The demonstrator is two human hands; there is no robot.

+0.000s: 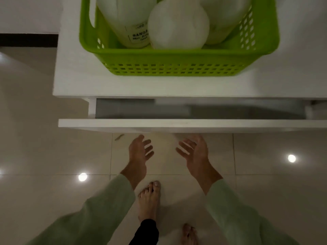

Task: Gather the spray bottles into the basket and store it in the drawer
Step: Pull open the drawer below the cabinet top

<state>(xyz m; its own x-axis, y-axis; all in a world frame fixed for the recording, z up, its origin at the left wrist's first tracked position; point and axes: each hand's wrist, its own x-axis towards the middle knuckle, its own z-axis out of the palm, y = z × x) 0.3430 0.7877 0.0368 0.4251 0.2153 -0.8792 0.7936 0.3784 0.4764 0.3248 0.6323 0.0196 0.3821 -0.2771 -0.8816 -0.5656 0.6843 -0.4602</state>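
A green plastic basket (177, 66) stands on the white cabinet top (79, 76). In it are three white spray bottles: one with a label (127, 23), a middle one (178, 25) and one at the right (224, 18); their tops are cut off by the frame. Below the top, a white drawer (177, 123) is pulled partly out, its inside dark. My left hand (139, 151) and my right hand (194, 149) hang just below the drawer front, palms facing each other, fingers apart, holding nothing.
Glossy beige floor tiles (53, 156) reflect ceiling lights. My bare feet (148, 198) stand close in front of the cabinet. A dark strip (28, 39) runs along the wall at the left.
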